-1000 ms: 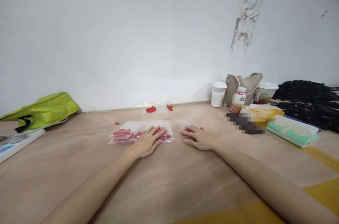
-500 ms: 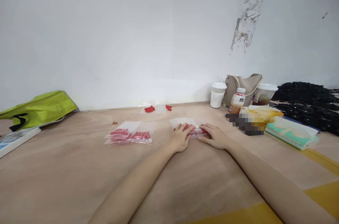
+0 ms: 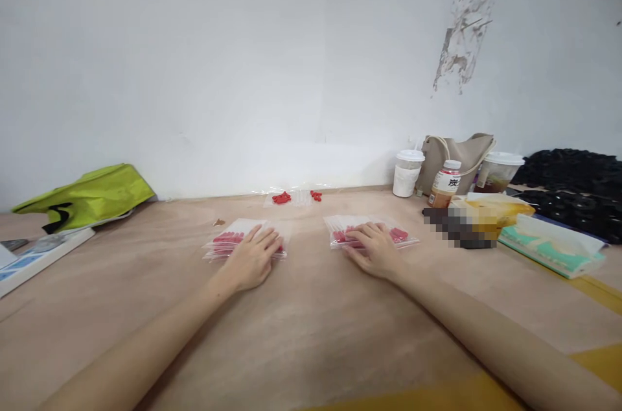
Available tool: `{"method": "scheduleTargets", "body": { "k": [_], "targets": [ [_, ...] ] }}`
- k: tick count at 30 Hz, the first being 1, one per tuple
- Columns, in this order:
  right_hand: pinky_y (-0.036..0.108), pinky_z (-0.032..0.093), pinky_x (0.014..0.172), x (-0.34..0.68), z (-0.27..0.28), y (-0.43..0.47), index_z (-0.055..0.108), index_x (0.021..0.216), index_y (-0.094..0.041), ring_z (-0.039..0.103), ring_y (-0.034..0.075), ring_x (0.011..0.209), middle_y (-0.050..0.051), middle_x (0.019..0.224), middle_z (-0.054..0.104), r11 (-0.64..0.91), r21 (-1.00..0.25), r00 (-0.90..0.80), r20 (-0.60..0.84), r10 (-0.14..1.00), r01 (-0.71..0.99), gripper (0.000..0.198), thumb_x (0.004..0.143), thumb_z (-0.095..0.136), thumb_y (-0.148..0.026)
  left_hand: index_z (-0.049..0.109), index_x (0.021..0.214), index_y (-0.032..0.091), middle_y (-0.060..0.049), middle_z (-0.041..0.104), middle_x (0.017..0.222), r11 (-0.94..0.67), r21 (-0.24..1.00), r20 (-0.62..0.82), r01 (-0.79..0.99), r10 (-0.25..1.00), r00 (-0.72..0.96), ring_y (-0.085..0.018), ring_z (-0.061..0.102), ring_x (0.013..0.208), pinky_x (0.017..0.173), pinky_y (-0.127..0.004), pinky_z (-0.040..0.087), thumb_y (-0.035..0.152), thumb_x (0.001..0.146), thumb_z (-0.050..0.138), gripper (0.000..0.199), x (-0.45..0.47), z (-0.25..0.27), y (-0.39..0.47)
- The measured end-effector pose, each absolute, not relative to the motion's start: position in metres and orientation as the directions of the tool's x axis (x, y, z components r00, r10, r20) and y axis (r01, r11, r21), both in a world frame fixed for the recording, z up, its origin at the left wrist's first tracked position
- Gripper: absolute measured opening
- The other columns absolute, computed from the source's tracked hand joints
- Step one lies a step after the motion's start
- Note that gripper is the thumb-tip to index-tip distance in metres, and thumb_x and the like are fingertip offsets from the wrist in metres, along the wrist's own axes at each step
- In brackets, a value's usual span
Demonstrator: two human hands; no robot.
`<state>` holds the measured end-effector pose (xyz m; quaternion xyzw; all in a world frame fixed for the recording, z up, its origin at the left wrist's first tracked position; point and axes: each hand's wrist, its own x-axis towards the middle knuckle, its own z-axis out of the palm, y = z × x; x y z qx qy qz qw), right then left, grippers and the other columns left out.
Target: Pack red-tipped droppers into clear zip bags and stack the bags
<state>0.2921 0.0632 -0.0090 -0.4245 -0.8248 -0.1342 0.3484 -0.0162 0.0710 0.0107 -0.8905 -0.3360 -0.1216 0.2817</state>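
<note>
Two piles of clear plastic bags with red-ended sticks or tubes inside lie on the brown-covered table. My left hand [image 3: 253, 258] rests with fingers spread over the right part of the left pile of bags [image 3: 224, 240]. On the right pile of bags [image 3: 398, 234] lies my right hand [image 3: 376, 249], its fingers stretched out flat across the middle. Neither hand grips a bag. The parts of the bags beneath the fingers are hidden. Exactly what the red-ended pieces are is too small to tell.
Small red pieces [image 3: 281, 198] lie on clear plastic near the wall. At right stand a lidded cup [image 3: 408, 174], a drink bottle [image 3: 445, 184], a beige bag [image 3: 466, 158] and a tissue pack [image 3: 549, 246]. A lime-green bag [image 3: 97, 194] and a white box [image 3: 48, 255] lie left.
My left hand has moved left from the right pile onto the left pile. My right hand has slid inward over the middle of the right pile. The view has shifted slightly left.
</note>
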Motion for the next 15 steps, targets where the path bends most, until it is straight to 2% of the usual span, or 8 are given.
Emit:
{"method": "scheduleTargets", "body": {
  "k": [2,4,6,7,8,10,13,15],
  "targets": [
    [0.035,0.036,0.076,0.266,-0.008,0.066,0.062,0.086,-0.019,0.054,0.020,0.084,0.007,0.086,0.062,0.647,-0.165,-0.399,0.666,0.630,0.745,0.018,0.078,0.051,-0.030,0.059,0.100,0.014,-0.011,0.062,0.102,-0.576,-0.465,0.378,0.672,0.558,0.739,-0.025,0.054,0.100,0.096,-0.045,0.032,0.009,0.077,0.045,0.027,-0.031,0.008,0.078],
    [0.032,0.040,0.069,0.237,-0.008,0.070,0.062,0.075,-0.018,0.056,0.018,0.075,0.006,0.077,0.062,0.620,-0.397,-0.336,0.582,0.740,0.677,0.014,0.077,0.052,-0.027,0.060,0.094,0.014,-0.009,0.065,0.093,-0.573,-0.477,0.373,0.666,0.554,0.744,-0.022,0.060,0.086,0.085,-0.040,0.043,0.006,0.080,0.044,0.024,-0.030,0.002,0.083],
    [0.029,0.044,0.063,0.210,-0.006,0.074,0.059,0.069,-0.016,0.057,0.015,0.065,0.004,0.068,0.061,0.384,-0.763,-0.179,0.342,0.923,0.521,0.015,0.077,0.052,-0.028,0.059,0.097,0.014,-0.009,0.065,0.095,-0.581,-0.457,0.422,0.674,0.525,0.739,-0.021,0.062,0.080,0.072,-0.034,0.048,0.006,0.081,0.044,0.024,-0.018,-0.005,0.084],
    [0.028,0.046,0.059,0.199,-0.005,0.077,0.058,0.071,-0.016,0.058,0.014,0.059,0.003,0.063,0.060,0.170,-0.910,-0.135,0.127,0.983,0.379,0.017,0.078,0.052,-0.030,0.058,0.100,0.014,-0.009,0.064,0.096,-0.589,-0.440,0.456,0.678,0.504,0.734,-0.020,0.062,0.079,0.067,-0.031,0.049,0.006,0.082,0.044,0.024,-0.010,-0.009,0.084],
    [0.028,0.048,0.055,0.190,-0.003,0.081,0.056,0.073,-0.015,0.057,0.014,0.054,0.002,0.059,0.058,-0.034,-0.968,-0.122,-0.066,0.990,0.248,0.019,0.079,0.051,-0.032,0.058,0.100,0.014,-0.009,0.064,0.097,-0.602,-0.425,0.485,0.676,0.479,0.732,-0.020,0.062,0.077,0.065,-0.030,0.049,0.008,0.083,0.044,0.023,-0.001,-0.012,0.083],
    [0.026,0.050,0.051,0.179,0.001,0.087,0.054,0.076,-0.013,0.057,0.011,0.048,0.000,0.054,0.056,-0.250,-0.963,-0.156,-0.264,0.952,0.102,0.019,0.081,0.051,-0.031,0.058,0.099,0.014,-0.009,0.064,0.097,-0.637,-0.406,0.517,0.655,0.431,0.740,-0.018,0.062,0.076,0.064,-0.028,0.049,0.010,0.085,0.043,0.021,0.014,-0.015,0.081],
    [0.017,0.051,0.052,0.177,0.006,0.095,0.052,0.072,-0.011,0.056,0.006,0.046,-0.002,0.054,0.056,-0.284,-0.959,-0.161,-0.284,0.945,0.027,0.008,0.077,0.056,-0.016,0.058,0.097,0.013,-0.009,0.063,0.098,-0.652,-0.400,0.522,0.645,0.417,0.745,-0.017,0.062,0.077,0.066,-0.027,0.049,0.011,0.086,0.041,0.020,0.022,-0.016,0.080],
    [0.015,0.051,0.052,0.181,0.010,0.097,0.051,0.070,-0.011,0.055,0.005,0.046,-0.003,0.053,0.055,-0.278,-0.960,-0.139,-0.272,0.952,-0.020,0.010,0.073,0.060,-0.010,0.058,0.097,0.013,-0.010,0.063,0.097,-0.629,-0.404,0.509,0.664,0.449,0.735,-0.018,0.062,0.078,0.066,-0.028,0.050,0.009,0.086,0.040,0.021,0.018,-0.016,0.079]
  ]
}}
